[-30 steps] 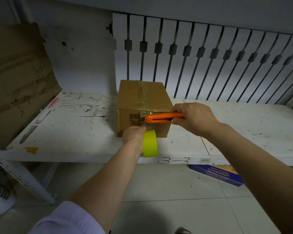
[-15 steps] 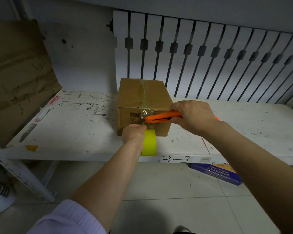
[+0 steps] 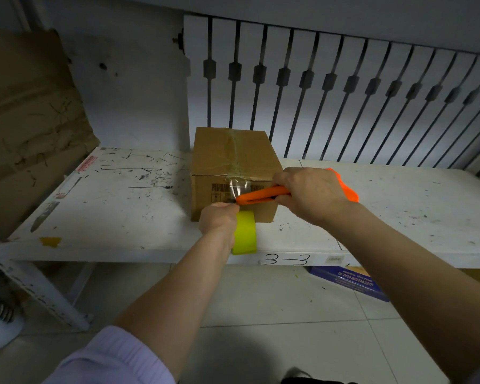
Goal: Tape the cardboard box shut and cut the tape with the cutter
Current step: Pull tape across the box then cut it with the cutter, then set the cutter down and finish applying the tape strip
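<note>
A brown cardboard box stands on the white shelf, its top seam covered by clear tape that runs down the front face. My left hand grips a yellow-green tape roll just below the box's front, with a clear strip stretched up to the box. My right hand holds an orange cutter level, its tip touching the stretched strip just above my left hand.
A large cardboard sheet leans at the shelf's left end. White slatted panels stand behind the box. The shelf's front edge is marked "3-3". A blue box lies on the tiled floor under the shelf.
The cutter's tip has dropped lower along the tape strip, toward my left hand. The roll and box stay where they were.
</note>
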### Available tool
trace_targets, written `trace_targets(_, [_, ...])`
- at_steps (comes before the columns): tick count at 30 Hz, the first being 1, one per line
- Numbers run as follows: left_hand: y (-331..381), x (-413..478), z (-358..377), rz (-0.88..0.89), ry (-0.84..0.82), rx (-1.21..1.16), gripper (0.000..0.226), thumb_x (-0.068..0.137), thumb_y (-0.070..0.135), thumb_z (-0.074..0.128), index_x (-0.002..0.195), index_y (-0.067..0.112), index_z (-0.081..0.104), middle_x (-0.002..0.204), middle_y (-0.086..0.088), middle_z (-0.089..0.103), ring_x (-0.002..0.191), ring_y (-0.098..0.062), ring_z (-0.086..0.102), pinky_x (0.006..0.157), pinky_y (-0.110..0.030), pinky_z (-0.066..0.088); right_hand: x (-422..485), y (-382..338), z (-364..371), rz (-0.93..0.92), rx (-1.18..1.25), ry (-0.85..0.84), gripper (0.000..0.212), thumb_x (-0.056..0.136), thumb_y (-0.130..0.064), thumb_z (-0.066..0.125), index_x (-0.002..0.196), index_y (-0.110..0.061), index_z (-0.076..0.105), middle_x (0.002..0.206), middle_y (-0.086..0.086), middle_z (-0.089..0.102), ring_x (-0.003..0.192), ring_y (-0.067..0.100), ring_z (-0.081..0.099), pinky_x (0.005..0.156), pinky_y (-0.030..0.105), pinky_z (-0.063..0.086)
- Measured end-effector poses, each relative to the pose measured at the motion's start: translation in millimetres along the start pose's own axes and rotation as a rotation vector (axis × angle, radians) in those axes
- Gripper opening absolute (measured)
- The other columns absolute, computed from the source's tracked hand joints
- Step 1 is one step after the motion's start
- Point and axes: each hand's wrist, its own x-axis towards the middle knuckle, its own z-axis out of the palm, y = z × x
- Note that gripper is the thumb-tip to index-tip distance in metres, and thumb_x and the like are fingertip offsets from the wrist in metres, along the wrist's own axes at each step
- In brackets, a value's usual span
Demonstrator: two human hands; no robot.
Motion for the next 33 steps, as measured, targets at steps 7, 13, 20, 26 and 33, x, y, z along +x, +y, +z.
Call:
trace_targets(7, [6.3, -4.3, -5.7, 0.004, 0.004, 0.001, 0.007, 0.079, 0.015, 0.067, 0.076, 0.016, 0.061, 0.085, -0.012, 0.064, 0.09, -0.034, 0.066, 0.087, -0.049, 0.055, -2.7, 4.8, -1.3, 0.035, 0.005, 0.002, 0.023, 0.09, -0.037, 0.052, 0.11, -0.028, 0.058, 0.104, -0.001, 0.064, 0.093, 0.023, 0.062, 0.072, 0.035, 0.048])
trace_targets(13, [3.9, -6.0, -8.5, -0.016, 0.014, -0.02, 0.019, 0.079, 0.014, 0.067, 0.064, 0.019, 0.057, 0.083, -0.012, 0.063, 0.09, -0.036, 0.066, 0.087, -0.05, 0.055, -8.9, 10.1, -6.2, 0.065, -0.004, 0.02, 0.023, 0.089, -0.037, 0.053, 0.11, -0.029, 0.059, 0.101, -0.002, 0.065, 0.09, 0.023, 0.063, 0.074, 0.037, 0.053])
trace_targets(20, [1.6, -12.8, -12.6, -0.022, 0.018, -0.039, 0.021, 0.077, 0.013, 0.068, 0.06, 0.019, 0.056, 0.082, -0.014, 0.064, 0.085, -0.036, 0.066, 0.085, -0.053, 0.055, -16.8, 19.2, -9.3, 0.106, 0.045, 0.0, 0.022, 0.087, -0.038, 0.056, 0.108, -0.03, 0.06, 0.099, -0.003, 0.065, 0.089, 0.02, 0.062, 0.074, 0.037, 0.054])
trace_targets(26, [0.4, -23.6, -13.5, 0.021, 0.017, 0.004, 0.022, 0.079, 0.013, 0.066, 0.061, 0.02, 0.055, 0.086, -0.013, 0.064, 0.09, -0.033, 0.065, 0.088, -0.048, 0.054, -29.9, 26.7, -13.1, 0.249, 0.296, 0.076, 0.026, 0.084, -0.04, 0.058, 0.108, -0.03, 0.061, 0.099, -0.004, 0.065, 0.088, 0.018, 0.06, 0.075, 0.035, 0.052])
trace_targets(33, [-2.7, -42.7, 3.0, 0.07, -0.101, 0.096, 0.007, 0.079, 0.018, 0.066, 0.074, 0.019, 0.061, 0.103, -0.013, 0.069, 0.097, -0.032, 0.064, 0.091, -0.048, 0.053, -46.3, 42.1, 21.4, 0.681, 0.387, 0.237, 0.031, 0.091, -0.036, 0.048, 0.116, -0.02, 0.055, 0.091, 0.003, 0.059, 0.075, 0.024, 0.054, 0.062, 0.031, 0.042])
